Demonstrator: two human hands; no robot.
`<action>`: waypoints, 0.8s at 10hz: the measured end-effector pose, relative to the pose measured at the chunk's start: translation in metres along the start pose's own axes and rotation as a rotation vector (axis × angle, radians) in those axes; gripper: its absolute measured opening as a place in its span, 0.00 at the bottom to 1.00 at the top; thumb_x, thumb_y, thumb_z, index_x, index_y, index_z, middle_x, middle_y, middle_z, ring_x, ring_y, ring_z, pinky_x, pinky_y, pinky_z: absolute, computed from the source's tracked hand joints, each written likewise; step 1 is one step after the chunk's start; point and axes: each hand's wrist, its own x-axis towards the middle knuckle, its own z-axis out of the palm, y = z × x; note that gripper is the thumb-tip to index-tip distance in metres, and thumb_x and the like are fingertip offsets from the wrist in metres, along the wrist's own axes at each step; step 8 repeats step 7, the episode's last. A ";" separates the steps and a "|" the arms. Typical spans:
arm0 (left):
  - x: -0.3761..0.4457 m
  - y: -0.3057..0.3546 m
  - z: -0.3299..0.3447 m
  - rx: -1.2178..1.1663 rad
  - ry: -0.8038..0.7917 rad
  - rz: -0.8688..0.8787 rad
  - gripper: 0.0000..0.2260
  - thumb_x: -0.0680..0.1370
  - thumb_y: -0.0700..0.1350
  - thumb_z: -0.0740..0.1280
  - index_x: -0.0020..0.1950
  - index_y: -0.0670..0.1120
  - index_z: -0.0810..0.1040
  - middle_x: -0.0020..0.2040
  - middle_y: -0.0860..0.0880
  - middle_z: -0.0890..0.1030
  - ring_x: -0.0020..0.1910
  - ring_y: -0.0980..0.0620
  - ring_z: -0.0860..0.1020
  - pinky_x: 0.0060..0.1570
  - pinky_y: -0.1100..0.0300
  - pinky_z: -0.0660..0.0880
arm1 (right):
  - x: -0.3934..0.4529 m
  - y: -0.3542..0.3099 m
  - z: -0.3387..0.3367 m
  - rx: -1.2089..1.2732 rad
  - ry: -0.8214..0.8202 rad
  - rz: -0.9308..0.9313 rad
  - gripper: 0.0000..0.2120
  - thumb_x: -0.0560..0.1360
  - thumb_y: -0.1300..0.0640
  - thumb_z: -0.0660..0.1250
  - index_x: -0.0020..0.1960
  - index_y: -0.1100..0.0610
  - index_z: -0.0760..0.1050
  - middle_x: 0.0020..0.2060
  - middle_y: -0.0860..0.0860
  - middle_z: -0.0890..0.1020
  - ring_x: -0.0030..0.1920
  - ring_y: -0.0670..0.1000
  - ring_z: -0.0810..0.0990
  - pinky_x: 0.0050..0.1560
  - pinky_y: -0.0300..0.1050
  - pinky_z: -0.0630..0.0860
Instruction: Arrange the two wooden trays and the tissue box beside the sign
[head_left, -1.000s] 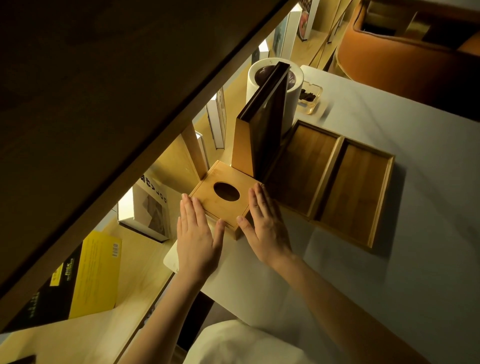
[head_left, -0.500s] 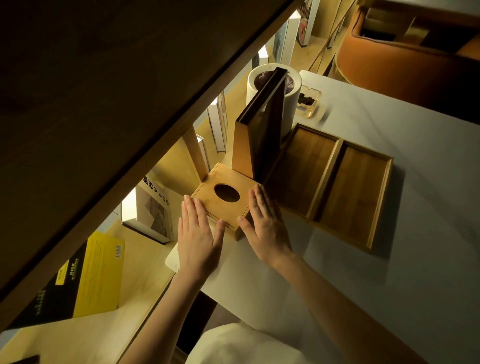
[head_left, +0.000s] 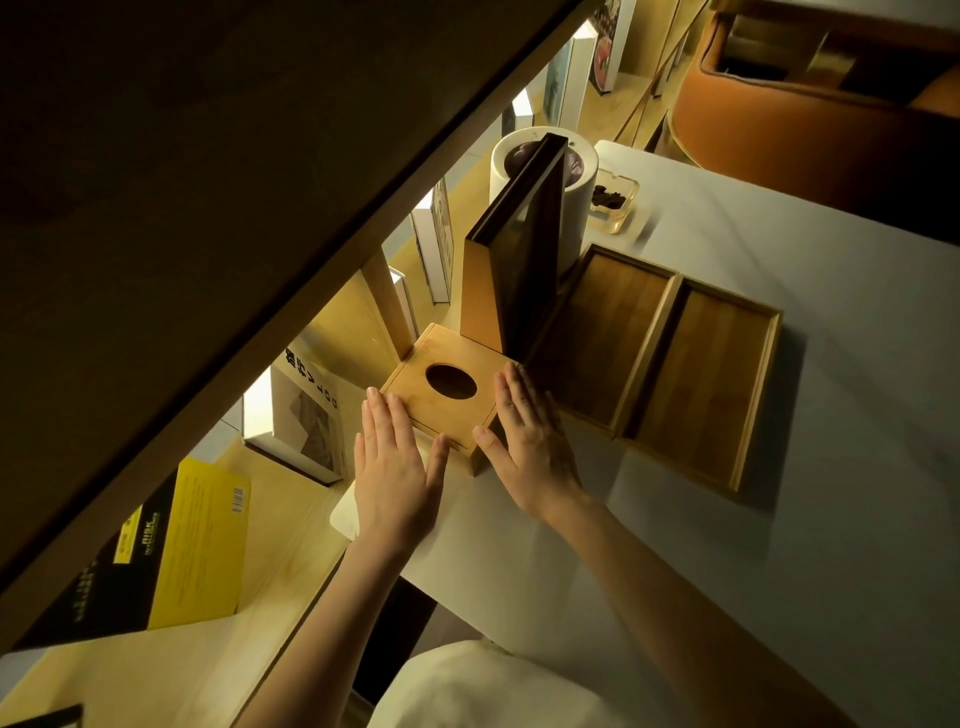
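Square bamboo tissue box with oval hole (head_left: 451, 397): unmoved over the last second, flat left hand (head_left: 396, 464) and right hand (head_left: 525, 439) bracketing it (final squaring, likely), touching upright dark sign (head_left: 522, 254).

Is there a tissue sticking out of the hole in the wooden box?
No, the oval hole in the tissue box looks dark and empty, with nothing poking out.

Both forearms are bare; no sleeves reach the wrists. The left hand (head_left: 396, 467) and right hand (head_left: 527, 444) carry no rings. A pale cream garment (head_left: 483, 686) shows at 6 o'clock.
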 end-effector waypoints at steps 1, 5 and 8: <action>0.000 0.002 -0.005 0.047 -0.012 -0.002 0.33 0.76 0.61 0.49 0.73 0.45 0.39 0.76 0.44 0.40 0.75 0.48 0.40 0.74 0.51 0.43 | 0.000 -0.001 -0.003 -0.019 -0.005 0.002 0.31 0.75 0.41 0.47 0.74 0.52 0.43 0.76 0.50 0.46 0.73 0.46 0.38 0.72 0.44 0.40; 0.014 0.110 -0.070 -0.078 0.133 0.436 0.15 0.78 0.50 0.57 0.50 0.42 0.78 0.44 0.42 0.84 0.38 0.49 0.81 0.38 0.60 0.75 | -0.014 -0.001 -0.114 0.273 0.591 0.001 0.17 0.77 0.53 0.57 0.57 0.64 0.74 0.48 0.61 0.82 0.46 0.55 0.81 0.42 0.26 0.71; 0.039 0.221 -0.126 -0.013 0.058 0.623 0.17 0.78 0.50 0.55 0.56 0.40 0.75 0.56 0.37 0.79 0.52 0.40 0.77 0.52 0.49 0.73 | -0.064 -0.006 -0.260 0.517 0.987 0.048 0.09 0.75 0.59 0.62 0.53 0.62 0.75 0.44 0.53 0.83 0.37 0.39 0.81 0.44 0.34 0.78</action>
